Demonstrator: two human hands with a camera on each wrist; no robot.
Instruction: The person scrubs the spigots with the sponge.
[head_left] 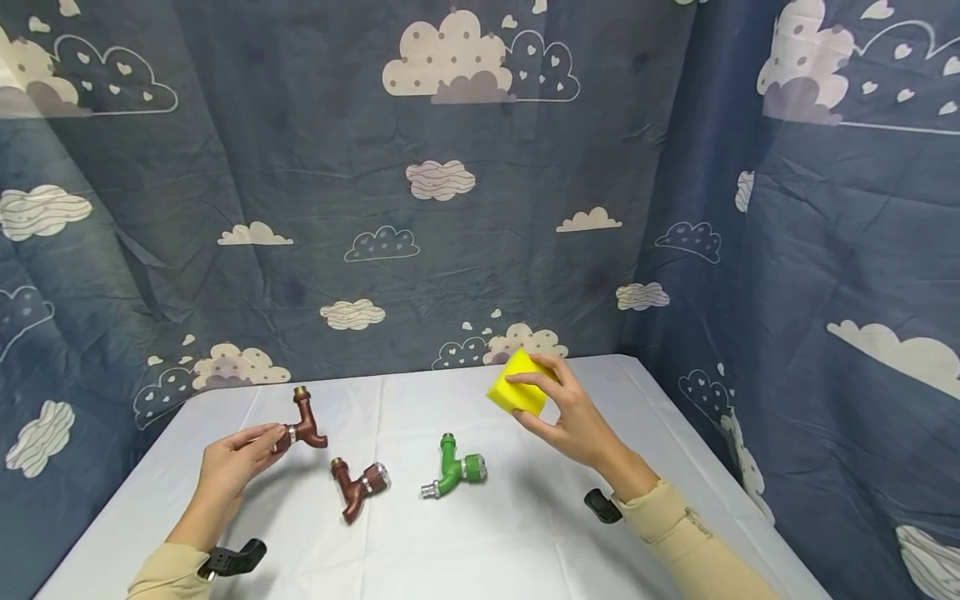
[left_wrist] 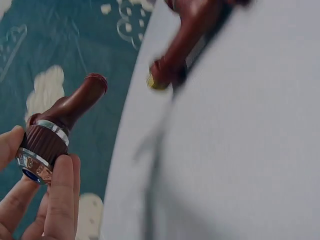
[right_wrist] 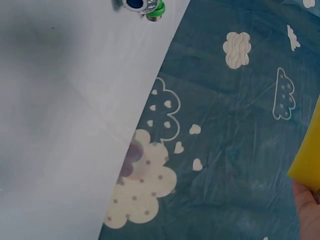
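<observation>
My left hand (head_left: 234, 468) grips a brown tap (head_left: 306, 423) by its ribbed knob, lifted over the table's left side. In the left wrist view that tap (left_wrist: 75, 105) shows its spout, with fingers and thumb around the knob's silver ring. A yellow sponge (head_left: 519, 385) is pinched between thumb and fingers of my right hand (head_left: 573, 417), held above the table. Only part of the sponge (right_wrist: 310, 150) shows in the right wrist view. A second brown tap (head_left: 356, 487) lies on the table near the left hand, and a green tap (head_left: 453, 468) lies between the hands.
A white cloth covers the table (head_left: 420, 550). Behind it and along the right side hangs a dark blue curtain (head_left: 480, 267) with cloud prints, close to the table's edges. Black straps (head_left: 238, 558) sit at both wrists.
</observation>
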